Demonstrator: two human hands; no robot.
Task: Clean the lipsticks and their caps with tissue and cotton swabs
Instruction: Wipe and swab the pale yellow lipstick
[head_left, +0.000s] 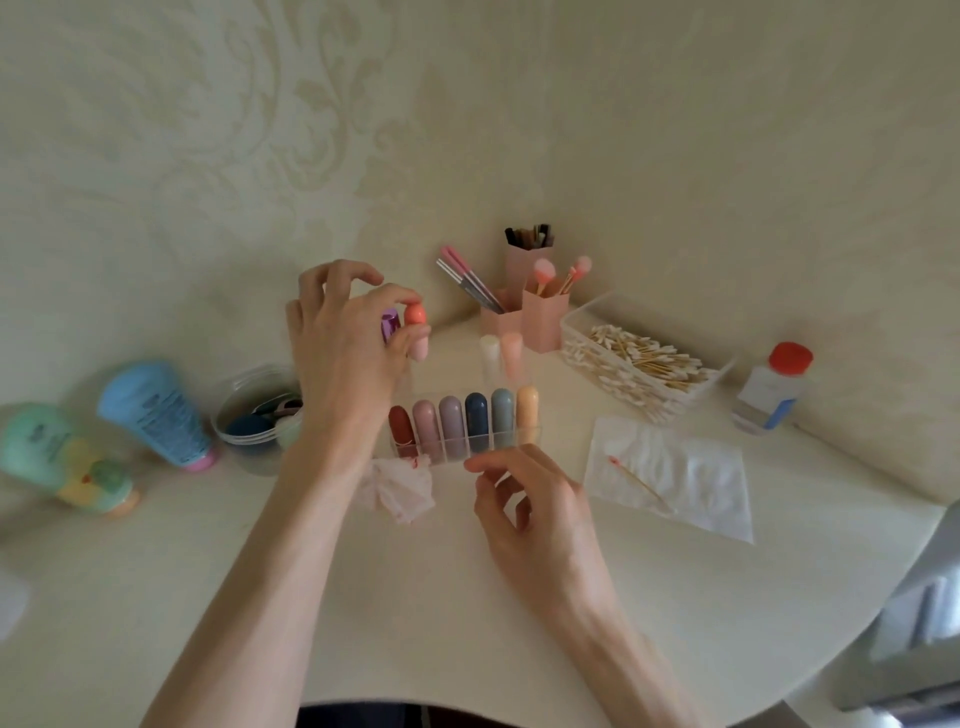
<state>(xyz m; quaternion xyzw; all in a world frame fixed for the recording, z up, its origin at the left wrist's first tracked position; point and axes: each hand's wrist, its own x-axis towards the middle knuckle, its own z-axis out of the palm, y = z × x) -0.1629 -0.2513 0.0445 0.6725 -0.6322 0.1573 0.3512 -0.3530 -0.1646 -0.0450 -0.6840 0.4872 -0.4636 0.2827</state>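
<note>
My left hand (345, 343) is raised over the back left of a clear lipstick organizer (467, 441) and pinches an orange-capped lipstick (415, 315) between thumb and forefinger. A purple lipstick (389, 323) shows just beside it behind the hand. Several capped lipsticks (464, 420) stand in the organizer's front row, with a white and a peach one (501, 353) behind. My right hand (530, 512) hovers at the organizer's front right edge with loosely curled fingers and holds nothing. A crumpled red-stained tissue (402, 488) lies in front of the organizer. A used cotton swab (636, 480) lies on a flat tissue (675, 478).
A clear box of cotton swabs (639, 361) sits at the back right, with pink brush holders (524, 306) behind. A red-capped bottle (774, 387) stands at far right. Left of the organizer are a round clear tub (254, 415) and two lying tubes (156, 410). The table's curved front edge is close.
</note>
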